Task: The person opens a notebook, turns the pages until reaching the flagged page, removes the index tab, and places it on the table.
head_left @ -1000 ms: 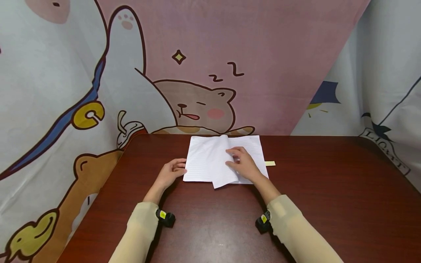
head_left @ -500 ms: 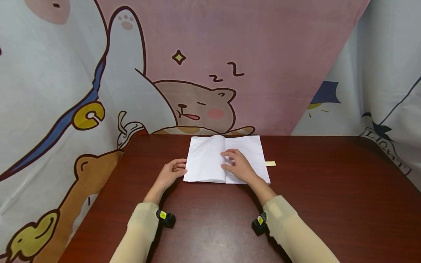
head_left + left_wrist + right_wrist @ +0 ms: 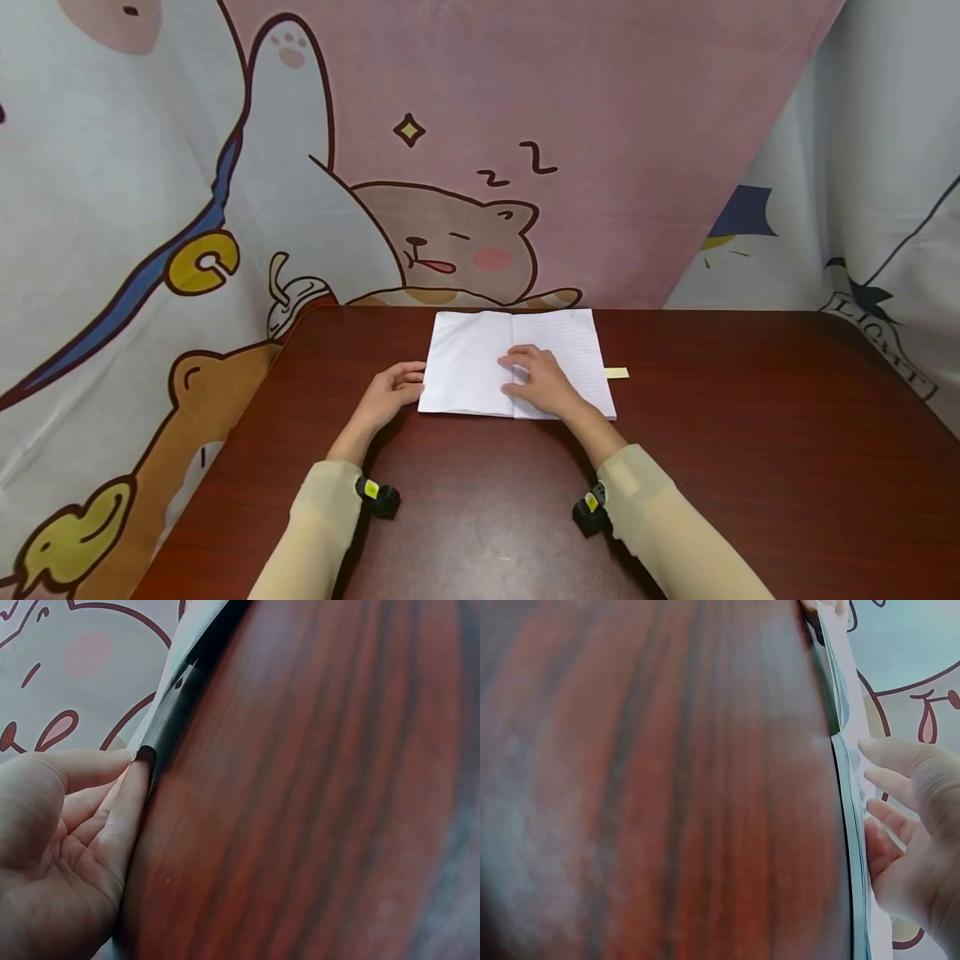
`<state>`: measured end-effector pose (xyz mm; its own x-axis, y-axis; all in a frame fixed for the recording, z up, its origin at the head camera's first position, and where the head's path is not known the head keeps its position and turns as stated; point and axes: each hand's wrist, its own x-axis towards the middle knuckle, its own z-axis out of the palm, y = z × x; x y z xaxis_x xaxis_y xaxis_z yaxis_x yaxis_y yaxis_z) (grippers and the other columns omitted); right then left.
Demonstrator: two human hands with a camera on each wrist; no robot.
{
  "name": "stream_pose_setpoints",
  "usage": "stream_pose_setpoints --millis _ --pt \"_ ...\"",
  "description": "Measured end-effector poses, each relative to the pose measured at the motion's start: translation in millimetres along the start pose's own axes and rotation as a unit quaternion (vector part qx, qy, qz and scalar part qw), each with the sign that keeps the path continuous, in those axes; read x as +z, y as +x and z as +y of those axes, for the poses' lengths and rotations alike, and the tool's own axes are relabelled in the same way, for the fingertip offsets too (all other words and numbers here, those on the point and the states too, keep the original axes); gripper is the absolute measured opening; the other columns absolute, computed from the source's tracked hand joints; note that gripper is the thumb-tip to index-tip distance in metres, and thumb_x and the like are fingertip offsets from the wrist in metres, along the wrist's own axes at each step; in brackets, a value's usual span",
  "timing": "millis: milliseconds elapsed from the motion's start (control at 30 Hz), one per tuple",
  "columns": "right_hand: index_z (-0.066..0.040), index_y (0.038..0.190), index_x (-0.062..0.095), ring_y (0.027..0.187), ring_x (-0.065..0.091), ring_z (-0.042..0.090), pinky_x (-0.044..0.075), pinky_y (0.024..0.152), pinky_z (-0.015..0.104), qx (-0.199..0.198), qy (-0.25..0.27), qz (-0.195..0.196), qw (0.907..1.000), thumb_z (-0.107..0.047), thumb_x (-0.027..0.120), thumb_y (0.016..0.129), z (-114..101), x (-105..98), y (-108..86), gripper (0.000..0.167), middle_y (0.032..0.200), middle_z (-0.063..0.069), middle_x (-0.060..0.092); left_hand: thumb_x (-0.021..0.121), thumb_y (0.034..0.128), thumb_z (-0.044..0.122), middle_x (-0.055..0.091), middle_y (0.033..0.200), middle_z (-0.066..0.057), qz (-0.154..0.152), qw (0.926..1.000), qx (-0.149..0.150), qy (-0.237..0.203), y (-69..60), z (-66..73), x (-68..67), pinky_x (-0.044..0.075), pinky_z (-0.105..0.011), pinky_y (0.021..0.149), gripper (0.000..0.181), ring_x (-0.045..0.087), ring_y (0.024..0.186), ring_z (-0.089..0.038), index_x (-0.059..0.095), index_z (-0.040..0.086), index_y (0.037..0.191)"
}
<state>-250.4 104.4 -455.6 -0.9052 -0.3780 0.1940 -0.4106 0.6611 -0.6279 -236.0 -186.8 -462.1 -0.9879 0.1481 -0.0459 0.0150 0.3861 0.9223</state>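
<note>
Cartoon-print backdrop (image 3: 615, 150) behind dark brown table (image 3: 480, 508); head view, notebook (image 3: 468, 362) lying open at its far edge. Left wrist: left hand (image 3: 71, 825) pinches notebook's edge. Right wrist: right hand (image 3: 922, 825), thumb apart from loosely curved fingers, tips at notebook.

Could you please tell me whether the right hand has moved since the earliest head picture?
Yes: judged against the printed animal on the backdrop, the right hand has shifted left and slightly lower in view.

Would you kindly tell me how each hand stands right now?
Left hand: closed, pinching the left edge of the open notebook.
Right hand: open, touching the notebook near its middle.
</note>
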Motion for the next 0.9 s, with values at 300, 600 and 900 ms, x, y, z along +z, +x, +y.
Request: stream_pose_setpoints --millis 300,600,900 --pt "-0.005 0.125 0.069 0.124 0.047 0.042 0.038 0.106 0.053 0.016 -0.018 -0.013 0.9996 -0.018 0.078 0.085 -6.2 -1.1 0.3 0.043 0.137 0.020 0.056 0.055 0.1005 0.007 0.060 0.128 -0.027 -0.005 0.9991 -0.019 -0.039 1.7 0.4 1.3 0.055 -0.023 0.085 0.039 0.064 0.106 -0.020 0.054 -0.004 0.138" --pt "-0.008 0.125 0.069 0.125 0.047 0.040 0.038 0.107 0.052 0.032 -0.027 -0.017 0.9990 -0.019 0.078 0.085 -4.2 1.1 2.5 0.043 0.139 0.018 0.055 0.068 0.0924 0.010 0.064 0.127 -0.022 0.001 0.9999 -0.010 0.004 -1.3 1.2 -0.3 0.051 -0.028 0.088 0.047 0.065 0.112 -0.031 0.056 0.003 0.137" --pt "-0.003 0.123 0.068 0.121 0.056 0.042 0.044 0.104 0.052 0.031 0.036 0.009 0.9988 -0.015 0.076 0.087 -4.3 -3.3 1.1 0.039 0.135 0.022 0.058 0.067 0.0930 0.007 0.063 0.128 -0.024 -0.003 0.9999 -0.004 0.009 0.8 -1.9 -0.3 0.051 -0.029 0.088 0.048 0.064 0.113 -0.034 0.054 0.001 0.139"
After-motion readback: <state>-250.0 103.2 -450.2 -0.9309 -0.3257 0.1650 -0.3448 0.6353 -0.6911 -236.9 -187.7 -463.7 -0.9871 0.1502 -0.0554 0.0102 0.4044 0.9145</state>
